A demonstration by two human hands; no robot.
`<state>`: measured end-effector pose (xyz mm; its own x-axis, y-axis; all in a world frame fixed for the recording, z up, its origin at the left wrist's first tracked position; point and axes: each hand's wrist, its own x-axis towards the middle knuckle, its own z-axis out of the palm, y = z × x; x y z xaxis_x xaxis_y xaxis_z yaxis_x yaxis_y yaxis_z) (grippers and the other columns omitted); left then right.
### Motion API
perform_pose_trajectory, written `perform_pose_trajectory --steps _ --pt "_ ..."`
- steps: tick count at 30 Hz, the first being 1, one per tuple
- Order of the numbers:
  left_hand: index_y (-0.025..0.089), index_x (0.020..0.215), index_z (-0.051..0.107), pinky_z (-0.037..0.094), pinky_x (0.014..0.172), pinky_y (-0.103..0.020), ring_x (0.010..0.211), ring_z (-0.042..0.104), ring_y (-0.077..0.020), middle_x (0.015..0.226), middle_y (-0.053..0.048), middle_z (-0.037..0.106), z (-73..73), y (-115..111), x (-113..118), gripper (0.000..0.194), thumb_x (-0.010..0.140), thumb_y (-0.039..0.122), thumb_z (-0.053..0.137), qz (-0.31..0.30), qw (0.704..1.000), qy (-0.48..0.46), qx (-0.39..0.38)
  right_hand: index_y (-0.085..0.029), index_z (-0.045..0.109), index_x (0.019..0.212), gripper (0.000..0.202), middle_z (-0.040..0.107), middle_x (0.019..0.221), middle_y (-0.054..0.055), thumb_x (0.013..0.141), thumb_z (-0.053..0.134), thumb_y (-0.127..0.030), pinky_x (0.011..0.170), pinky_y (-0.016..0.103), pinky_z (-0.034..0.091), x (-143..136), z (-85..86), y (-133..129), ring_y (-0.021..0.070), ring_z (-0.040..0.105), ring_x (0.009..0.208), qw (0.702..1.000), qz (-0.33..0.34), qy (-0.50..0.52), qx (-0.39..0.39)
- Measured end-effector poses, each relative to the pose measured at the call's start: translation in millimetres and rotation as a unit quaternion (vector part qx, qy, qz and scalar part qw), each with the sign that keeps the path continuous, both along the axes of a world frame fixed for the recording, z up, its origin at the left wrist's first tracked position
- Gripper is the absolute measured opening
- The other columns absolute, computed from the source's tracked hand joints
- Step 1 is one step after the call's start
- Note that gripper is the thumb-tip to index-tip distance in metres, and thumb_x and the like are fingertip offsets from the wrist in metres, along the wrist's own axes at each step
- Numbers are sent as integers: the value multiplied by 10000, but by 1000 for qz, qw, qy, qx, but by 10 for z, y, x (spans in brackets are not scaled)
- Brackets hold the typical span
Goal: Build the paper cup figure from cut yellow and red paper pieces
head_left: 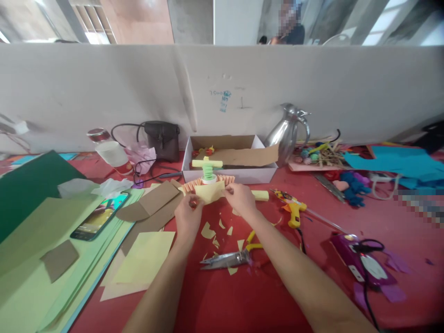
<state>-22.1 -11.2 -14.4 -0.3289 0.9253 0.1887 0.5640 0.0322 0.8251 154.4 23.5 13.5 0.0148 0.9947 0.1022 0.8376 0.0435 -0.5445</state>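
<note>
A small pale yellow paper piece [210, 192] is stretched between my two hands, in front of a paper figure with a green coiled middle [207, 172] and folded peach strips at its sides. My left hand [189, 215] pinches the paper's left end, fingers closed. At the right end, my right hand [241, 200] grips the paper between thumb and fingertips. A yellow paper roll [260, 195] lies just right of that hand. Below the hands are yellow scraps [208, 230] and scissors [225, 260] with yellow handles, partly behind my right forearm.
An open white box [231, 175] stands behind the figure, beside a metal jug [286, 132]. On the right lie a yellow glue gun [294, 215] and a purple device [364, 261] with a cable. A phone [100, 216] rests on green sheets at left. A person [291, 23] is beyond the partition.
</note>
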Motion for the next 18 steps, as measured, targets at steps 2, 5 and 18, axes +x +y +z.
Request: perform_pose_trajectory --steps 2,5,18 --pt "191 938 642 484 713 -328 746 630 -201 872 -54 696 35 -31 -8 226 748 311 669 8 1000 -18 24 -234 694 864 148 744 898 28 895 555 -275 682 266 437 24 72 -41 206 667 848 1000 20 8 6" --pt "178 1203 586 452 883 -414 1032 604 -287 1198 -143 651 198 -148 -7 574 689 368 756 18 985 82 149 -221 650 845 126 703 978 28 894 539 -187 717 261 428 79 288 -193 183 636 856 995 83 2 56" --pt "180 909 684 467 623 -270 642 607 -159 780 -28 687 461 -916 -142 296 746 425 719 -108 912 -392 -48 -214 558 1231 558 614 1168 125 708 583 -22 941 410 448 737 229 -1493 282 552 1133 956 258 -128 -57"
